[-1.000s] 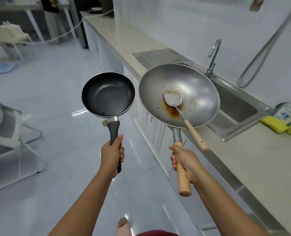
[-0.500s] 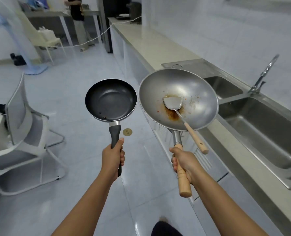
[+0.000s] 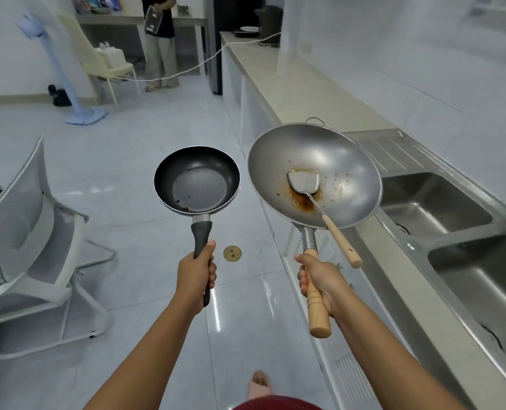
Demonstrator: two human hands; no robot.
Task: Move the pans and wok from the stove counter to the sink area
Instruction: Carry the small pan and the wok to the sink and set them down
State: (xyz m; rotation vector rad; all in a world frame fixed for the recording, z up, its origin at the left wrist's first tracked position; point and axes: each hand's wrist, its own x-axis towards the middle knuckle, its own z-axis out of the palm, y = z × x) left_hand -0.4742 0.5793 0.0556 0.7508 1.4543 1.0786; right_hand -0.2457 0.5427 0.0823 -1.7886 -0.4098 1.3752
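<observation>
My left hand (image 3: 197, 278) grips the dark handle of a small black frying pan (image 3: 197, 180), held level over the floor. My right hand (image 3: 319, 279) grips the wooden handle of a large steel wok (image 3: 334, 155) stained with brown sauce. A metal spatula (image 3: 303, 182) with a wooden handle lies loose inside the wok. The wok's right edge hangs over the counter front, just left of the double steel sink (image 3: 441, 202).
A long pale counter (image 3: 290, 81) runs along the right wall, with a ribbed drainboard (image 3: 390, 152) before the sink. A white mesh chair (image 3: 29, 232) stands at the left. Far back stand a person (image 3: 158, 42), a fan (image 3: 68, 69) and a white cord (image 3: 204, 65) stretched across.
The view has swung left along the counter; the sink now lies to my right and the faucet has left the frame. Both hands keep their grip on the pan and wok.
</observation>
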